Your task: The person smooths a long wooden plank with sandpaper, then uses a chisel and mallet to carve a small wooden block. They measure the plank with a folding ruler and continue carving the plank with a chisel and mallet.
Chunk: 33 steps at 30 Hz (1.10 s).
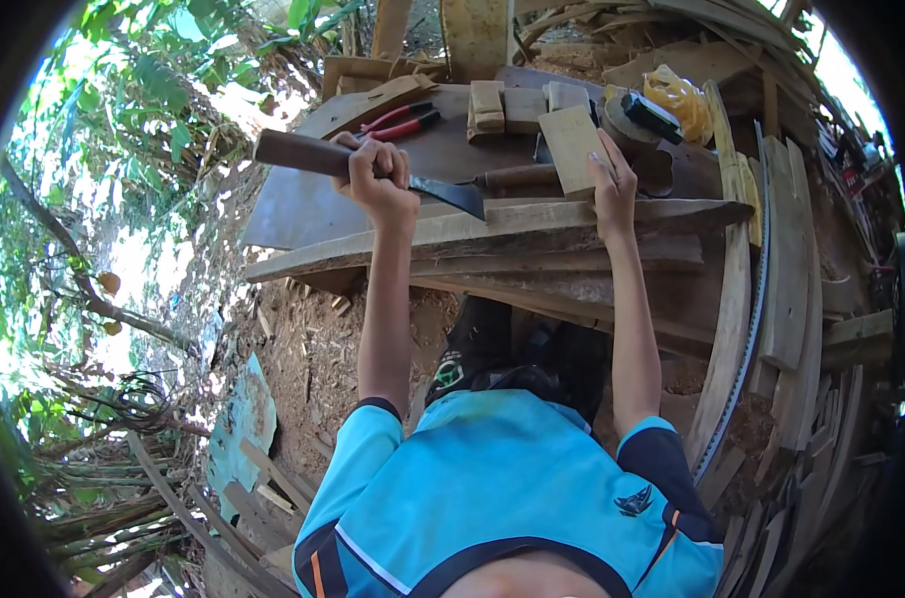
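Note:
My left hand (377, 179) is closed round a tool with a dark wooden handle (298, 151) and a flared flat metal blade (452, 195), held over the workbench near a long plank (522, 219). In my right hand (615, 189) is a pale rectangular wood block (570, 148), raised and tilted above the bench. Behind the blade lies another wooden handle (512, 179), its far end partly hidden by the block. Red-handled pliers (402, 122) rest on the bench beyond my left hand.
The workbench (288, 204) holds small wood pieces (522, 108) and a yellow plastic bag (683, 98). Long planks (786, 269) and a toothed band blade (733, 409) line the right side. Branches (94, 289), leaves, scrap wood and a pale blue sheet (235, 439) are at left.

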Each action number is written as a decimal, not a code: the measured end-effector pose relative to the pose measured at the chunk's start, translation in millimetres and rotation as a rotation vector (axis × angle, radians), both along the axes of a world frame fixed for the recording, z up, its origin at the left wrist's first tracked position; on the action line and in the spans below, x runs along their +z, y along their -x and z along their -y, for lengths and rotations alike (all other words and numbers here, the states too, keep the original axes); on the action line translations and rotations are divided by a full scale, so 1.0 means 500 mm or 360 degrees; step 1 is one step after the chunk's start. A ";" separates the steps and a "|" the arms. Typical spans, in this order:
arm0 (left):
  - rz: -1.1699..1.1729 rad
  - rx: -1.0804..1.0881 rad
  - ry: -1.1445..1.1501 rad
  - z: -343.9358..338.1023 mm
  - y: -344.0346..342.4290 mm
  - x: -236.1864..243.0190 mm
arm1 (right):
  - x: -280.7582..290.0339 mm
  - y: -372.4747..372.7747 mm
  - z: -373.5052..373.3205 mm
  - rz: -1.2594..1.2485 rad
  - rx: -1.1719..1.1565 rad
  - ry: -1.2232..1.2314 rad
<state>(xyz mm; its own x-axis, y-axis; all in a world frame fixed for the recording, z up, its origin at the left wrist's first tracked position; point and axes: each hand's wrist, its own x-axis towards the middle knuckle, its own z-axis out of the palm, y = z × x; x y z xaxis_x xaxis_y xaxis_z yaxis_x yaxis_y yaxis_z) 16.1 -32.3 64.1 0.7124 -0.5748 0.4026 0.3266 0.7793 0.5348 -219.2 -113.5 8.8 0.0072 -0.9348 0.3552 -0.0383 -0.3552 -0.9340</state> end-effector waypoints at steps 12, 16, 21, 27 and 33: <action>-0.0012 -0.0051 -0.0036 0.006 0.025 0.025 | 0.003 -0.002 0.000 -0.0061 0.0005 0.0011; 0.0055 -0.0014 -0.0041 0.004 0.033 0.028 | 0.003 -0.001 0.000 -0.0069 0.0013 0.0013; 0.0296 0.0068 -0.0143 0.022 0.067 0.042 | -0.004 -0.004 0.004 -0.0098 0.0014 0.0038; 0.0874 0.0089 -0.0211 0.063 0.108 0.051 | -0.003 0.003 0.004 -0.0137 0.0023 0.0044; 0.1044 0.0072 -0.0217 0.097 0.107 0.062 | 0.003 -0.002 -0.002 -0.0132 0.0078 -0.0016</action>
<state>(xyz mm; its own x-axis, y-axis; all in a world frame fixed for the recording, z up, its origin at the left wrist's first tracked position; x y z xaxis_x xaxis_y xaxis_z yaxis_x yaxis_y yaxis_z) -37.3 -80.9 95.0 0.3695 -0.6265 0.6863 -0.1310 0.6960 0.7060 -218.0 -112.5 10.1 0.0818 -0.9361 0.3421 -0.0983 -0.3491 -0.9319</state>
